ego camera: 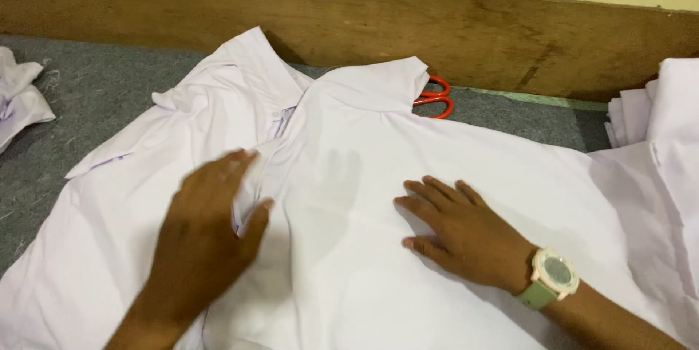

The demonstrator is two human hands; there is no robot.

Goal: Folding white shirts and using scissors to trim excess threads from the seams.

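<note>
A pale lilac-white collared shirt [349, 248] lies spread flat on a grey felt surface [95, 88], collar toward the far side. My left hand [207, 226] rests flat on the shirt's left front panel, fingers together, thumb against the front edge. My right hand [455, 230] presses flat on the shirt's right side, fingers spread and pointing left; a pale green and cream wristwatch [551, 277] is on that wrist. Neither hand grips anything.
Red-handled scissors [437, 102] lie partly hidden behind the collar. A wooden board [437, 29] runs along the far edge. A stack of folded white cloth [655, 117] sits at the right; a crumpled white piece [18, 95] lies at the left.
</note>
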